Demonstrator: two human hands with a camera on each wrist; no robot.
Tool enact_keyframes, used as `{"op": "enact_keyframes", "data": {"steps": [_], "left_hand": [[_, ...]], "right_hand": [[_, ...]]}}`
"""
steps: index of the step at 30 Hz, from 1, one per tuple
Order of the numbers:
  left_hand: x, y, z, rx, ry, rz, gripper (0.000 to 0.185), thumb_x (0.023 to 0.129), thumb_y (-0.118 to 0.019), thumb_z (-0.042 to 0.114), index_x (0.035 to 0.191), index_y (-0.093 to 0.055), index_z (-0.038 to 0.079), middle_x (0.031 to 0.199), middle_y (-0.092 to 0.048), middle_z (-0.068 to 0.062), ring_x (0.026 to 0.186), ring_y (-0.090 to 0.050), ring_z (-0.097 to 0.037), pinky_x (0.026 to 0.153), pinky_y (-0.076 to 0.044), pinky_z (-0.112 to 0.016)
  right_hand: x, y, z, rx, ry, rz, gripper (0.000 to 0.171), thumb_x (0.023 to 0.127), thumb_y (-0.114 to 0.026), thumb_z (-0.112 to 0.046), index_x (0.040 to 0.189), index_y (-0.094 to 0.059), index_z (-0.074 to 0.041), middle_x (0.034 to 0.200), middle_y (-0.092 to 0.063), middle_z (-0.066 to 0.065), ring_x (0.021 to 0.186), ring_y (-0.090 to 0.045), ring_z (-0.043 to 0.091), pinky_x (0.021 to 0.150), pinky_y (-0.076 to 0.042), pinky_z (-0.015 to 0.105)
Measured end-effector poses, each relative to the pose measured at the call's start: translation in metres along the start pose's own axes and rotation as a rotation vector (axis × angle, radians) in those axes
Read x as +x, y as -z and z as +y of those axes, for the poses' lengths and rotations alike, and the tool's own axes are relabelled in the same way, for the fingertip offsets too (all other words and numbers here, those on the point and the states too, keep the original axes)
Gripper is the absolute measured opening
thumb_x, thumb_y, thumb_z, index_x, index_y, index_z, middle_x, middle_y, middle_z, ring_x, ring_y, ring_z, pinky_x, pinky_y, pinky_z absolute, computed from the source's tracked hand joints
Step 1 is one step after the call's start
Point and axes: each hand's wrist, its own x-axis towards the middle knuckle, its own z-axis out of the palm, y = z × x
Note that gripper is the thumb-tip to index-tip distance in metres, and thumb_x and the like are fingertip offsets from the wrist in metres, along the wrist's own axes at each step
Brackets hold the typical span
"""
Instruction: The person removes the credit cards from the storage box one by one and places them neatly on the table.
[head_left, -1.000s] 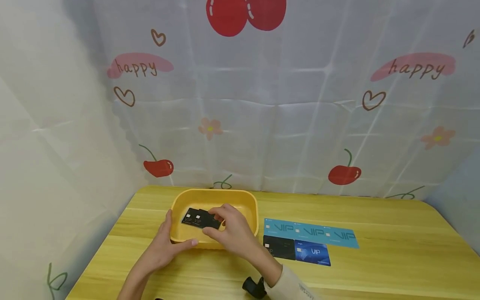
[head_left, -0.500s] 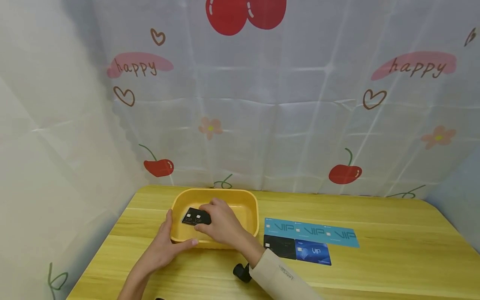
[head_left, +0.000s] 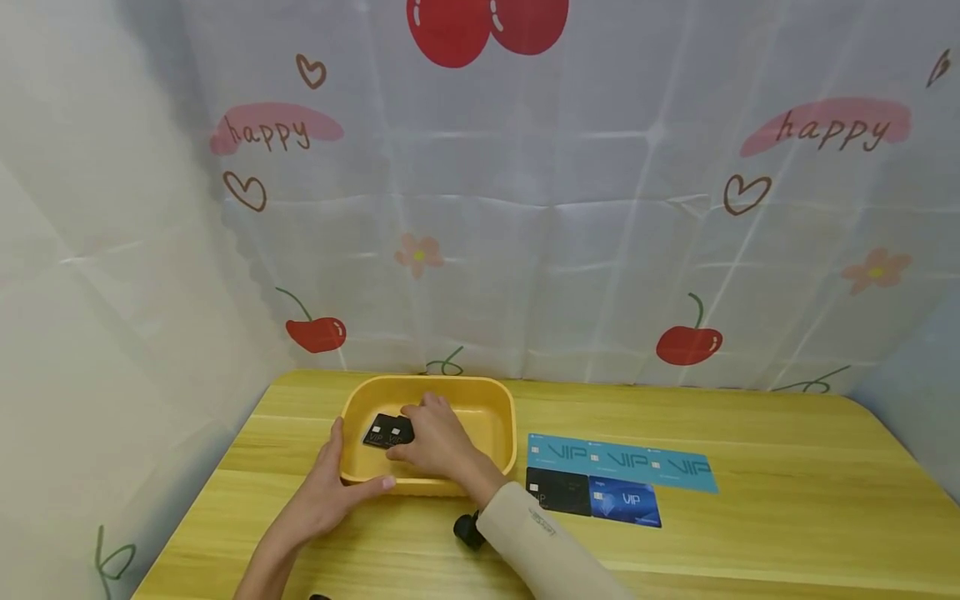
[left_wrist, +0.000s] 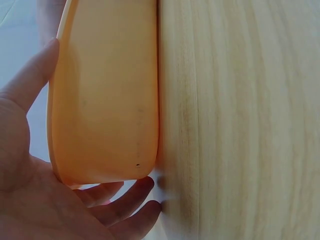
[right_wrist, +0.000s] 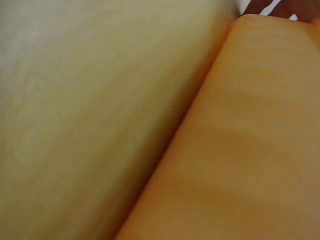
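**Hands at the yellow tub, cards laid out alongside**

Lower centre of the head view: a yellow tub (head_left: pixel 495 417) on the wooden desk (head_left: pixel 787 492), with black cards (head_left: pixel 386 432) lying inside near its left end. Left hand (head_left: pixel 330 492) clasped on the tub's near-left corner, thumb up along the left wall, fingers (left_wrist: pixel 127 197) curled round the near wall, as seen from the left wrist. Right hand (head_left: pixel 435 437) reached over the near rim into the tub, fingertips resting on the black cards; hard to tell whether pinching or only pressing, much of the cards hidden beneath it. Right of the tub, apart from it: a row of three light blue VIP cards (head_left: pixel 618 460), and just in front a black card (head_left: pixel 558 492) touching a dark blue card (head_left: pixel 626 502). Behind the desk, a cherry-print curtain (head_left: pixel 525 208). Right wrist view filled by tub wall and desk only.
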Motion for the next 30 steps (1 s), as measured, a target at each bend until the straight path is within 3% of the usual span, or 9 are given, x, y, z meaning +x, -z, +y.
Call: {"op": "enact_keyframes", "data": {"steps": [6,14,30], "left_hand": [[0.000,0.001,0.000,-0.004,-0.002,-0.008,0.125,0.084,-0.078,0.042,0.153,0.017,0.000,0.159,0.004,-0.029,0.145,-0.004,-0.044,0.114,-0.009,-0.061],[-0.001,0.003,0.001,0.000,-0.022,-0.001,0.123,0.086,-0.077,0.041,0.153,0.017,-0.001,0.159,0.004,-0.029,0.145,-0.004,-0.044,0.114,-0.010,-0.061],[0.001,0.000,0.000,-0.004,-0.010,-0.002,0.123,0.085,-0.078,0.040,0.153,0.017,0.000,0.160,0.004,-0.028,0.146,-0.004,-0.043,0.114,-0.009,-0.060]], "right_hand": [[0.007,-0.009,0.000,-0.125,-0.013,-0.057,0.057,0.080,-0.080,-0.046,0.120,-0.068,-0.007,0.104,-0.053,0.007,0.093,-0.042,0.020,0.082,-0.042,0.032],[0.012,-0.015,-0.008,-0.187,-0.074,-0.117,0.052,0.080,-0.078,-0.051,0.113,-0.071,-0.011,0.110,-0.053,0.008,0.100,-0.043,0.022,0.088,-0.043,0.037],[0.011,-0.014,0.002,-0.197,-0.174,-0.089,0.042,0.082,-0.076,-0.053,0.096,-0.073,-0.013,0.114,-0.052,0.009,0.105,-0.042,0.025,0.090,-0.041,0.042]]}}
